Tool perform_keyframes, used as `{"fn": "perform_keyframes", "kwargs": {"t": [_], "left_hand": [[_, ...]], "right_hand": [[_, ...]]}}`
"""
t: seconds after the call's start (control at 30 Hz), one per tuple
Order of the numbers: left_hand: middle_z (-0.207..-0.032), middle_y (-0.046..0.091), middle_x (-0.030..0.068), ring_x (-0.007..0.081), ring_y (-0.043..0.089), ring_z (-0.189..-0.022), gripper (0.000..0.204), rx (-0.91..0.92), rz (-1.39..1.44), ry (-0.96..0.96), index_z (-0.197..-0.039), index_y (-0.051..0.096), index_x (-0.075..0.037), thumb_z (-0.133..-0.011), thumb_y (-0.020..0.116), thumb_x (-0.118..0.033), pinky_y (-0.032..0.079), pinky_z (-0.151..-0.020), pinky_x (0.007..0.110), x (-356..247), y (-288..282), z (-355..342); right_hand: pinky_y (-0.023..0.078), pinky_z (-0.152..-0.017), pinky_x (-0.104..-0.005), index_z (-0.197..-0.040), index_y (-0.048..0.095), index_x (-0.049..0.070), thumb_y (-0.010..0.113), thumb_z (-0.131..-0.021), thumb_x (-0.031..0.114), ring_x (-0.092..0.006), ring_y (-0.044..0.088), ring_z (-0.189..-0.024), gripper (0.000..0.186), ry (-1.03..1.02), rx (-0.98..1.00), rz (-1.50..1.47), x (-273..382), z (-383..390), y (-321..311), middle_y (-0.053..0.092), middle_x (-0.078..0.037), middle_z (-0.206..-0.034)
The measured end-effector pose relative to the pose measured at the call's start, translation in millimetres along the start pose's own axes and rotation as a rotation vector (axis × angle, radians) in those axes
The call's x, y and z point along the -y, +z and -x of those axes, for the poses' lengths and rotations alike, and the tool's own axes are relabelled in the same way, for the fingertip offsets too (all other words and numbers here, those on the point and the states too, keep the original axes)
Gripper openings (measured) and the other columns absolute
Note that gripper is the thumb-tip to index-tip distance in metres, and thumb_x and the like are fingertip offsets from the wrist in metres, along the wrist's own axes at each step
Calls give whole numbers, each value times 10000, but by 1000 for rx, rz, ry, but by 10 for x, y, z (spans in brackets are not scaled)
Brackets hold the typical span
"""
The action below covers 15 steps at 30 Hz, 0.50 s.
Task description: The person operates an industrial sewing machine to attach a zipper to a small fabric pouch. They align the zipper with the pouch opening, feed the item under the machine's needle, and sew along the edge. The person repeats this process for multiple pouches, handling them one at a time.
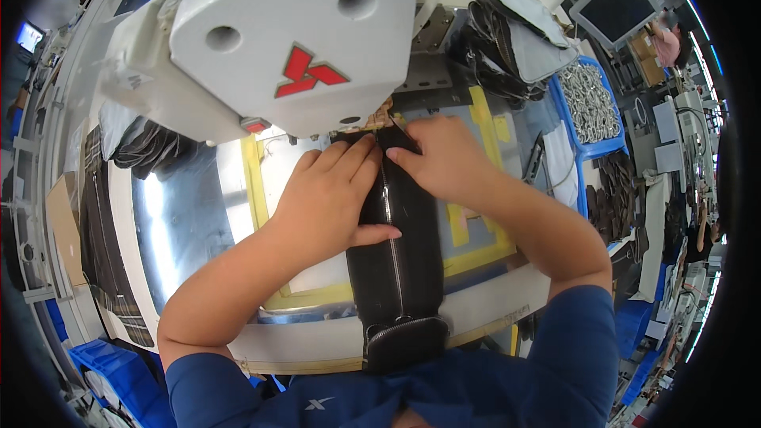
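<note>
A long black zippered fabric piece (418, 261) lies lengthwise under the white sewing machine head (238, 71), running back toward my body. A metal zipper (396, 277) goes down its middle, and a curved zippered end (406, 341) hangs over the table's front edge. Flat on the piece's left side rests my left hand (325, 198), fingers stretched toward the needle area and thumb across the zipper. My right hand (448, 158) holds the far right edge between thumb and curled fingers, close to the presser foot (380, 117). The machine head hides the needle.
Yellow tape (479, 254) frames the work plate. A blue bin of metal rings (588, 103) stands at the right, above dark pieces (610, 198). Thread snips (535, 158) lie beside it. Black pouches (507, 40) are piled at the back right, dark pieces (151, 147) at the left.
</note>
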<state>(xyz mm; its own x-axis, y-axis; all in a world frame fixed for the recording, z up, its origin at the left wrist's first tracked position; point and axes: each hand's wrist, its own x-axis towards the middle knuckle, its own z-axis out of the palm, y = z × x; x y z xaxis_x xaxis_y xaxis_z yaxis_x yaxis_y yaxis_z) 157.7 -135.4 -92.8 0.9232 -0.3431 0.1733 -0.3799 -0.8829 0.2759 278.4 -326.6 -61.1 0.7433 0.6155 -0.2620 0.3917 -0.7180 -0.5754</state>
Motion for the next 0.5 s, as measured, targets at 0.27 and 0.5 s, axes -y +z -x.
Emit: {"fn": "perform_keyframes", "kwargs": {"t": [0.27,0.5], "left_hand": [[-1484,575,226,418,575,-1312,1020,8,76,44,-1413,597,53,-710,888,-626,462,-1123,523,57,-19,-53],[-1491,545,269,451,551,-1358,1046,40,143,33,-1407,578,92,-683,917,-582,459,-1168,508,54,4,-54]], "right_hand": [[468,-1083,-545,-1191,599,-19,815,-886,336,-445,623,-1196,515,-668,-259,293,-168,397,182,620,-260,-1355],[394,-1245,-524,-1216,565,-55,699,-998,345,-455,569,-1405,475,-617,-104,340,-208,375,315,551,-358,-1494]]}}
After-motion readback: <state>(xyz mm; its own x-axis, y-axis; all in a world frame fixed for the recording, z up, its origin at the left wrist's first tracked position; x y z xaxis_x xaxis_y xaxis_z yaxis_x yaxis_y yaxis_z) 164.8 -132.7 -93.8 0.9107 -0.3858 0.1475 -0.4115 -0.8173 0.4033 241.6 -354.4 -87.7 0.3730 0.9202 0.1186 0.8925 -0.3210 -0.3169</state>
